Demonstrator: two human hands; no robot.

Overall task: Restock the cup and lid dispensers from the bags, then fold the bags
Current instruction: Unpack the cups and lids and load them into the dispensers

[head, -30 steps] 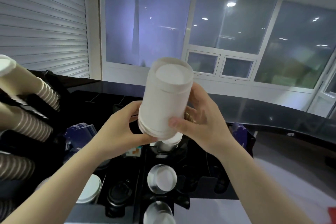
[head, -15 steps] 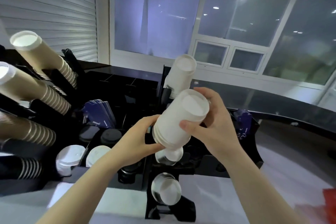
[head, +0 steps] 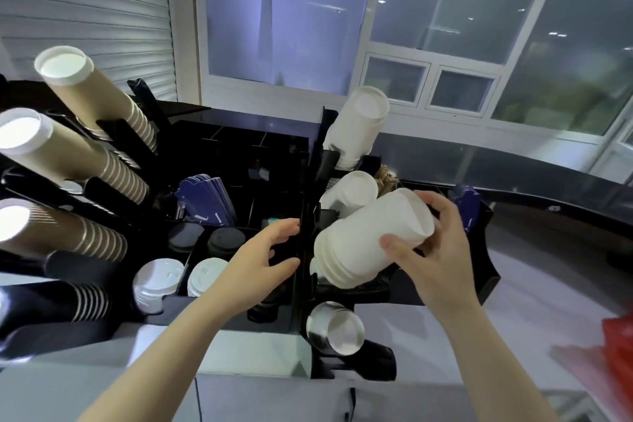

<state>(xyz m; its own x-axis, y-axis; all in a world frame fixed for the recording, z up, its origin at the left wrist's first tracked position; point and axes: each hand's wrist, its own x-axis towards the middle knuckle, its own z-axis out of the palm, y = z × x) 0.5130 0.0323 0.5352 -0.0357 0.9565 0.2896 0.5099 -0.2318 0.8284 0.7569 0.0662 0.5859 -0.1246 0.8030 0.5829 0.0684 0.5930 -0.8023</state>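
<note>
My right hand (head: 432, 249) grips a stack of white paper cups (head: 363, 247) near its open top end, tilted with its base down in a slot of the black cup dispenser (head: 305, 216). My left hand (head: 263, 257) has curved fingers at the dispenser's upright black divider, just left of the stack; I cannot tell whether it grips the divider. Two more white cup stacks (head: 359, 123) (head: 352, 188) stick out of the slots above. A metal-looking cup (head: 337, 329) sits in the lowest slot.
Brown ribbed cup stacks (head: 92, 103) lean out of a black rack at left. White lids (head: 156, 279) and black lids (head: 224, 241) fill the compartments below, with blue sleeves (head: 205, 199) behind. Something red (head: 616, 346) lies at the right on the white counter (head: 239, 353).
The white cup stack has come down from chest height into the dispenser slot. My left hand has let go of the stack's base and moved to the divider. My view has tilted down.
</note>
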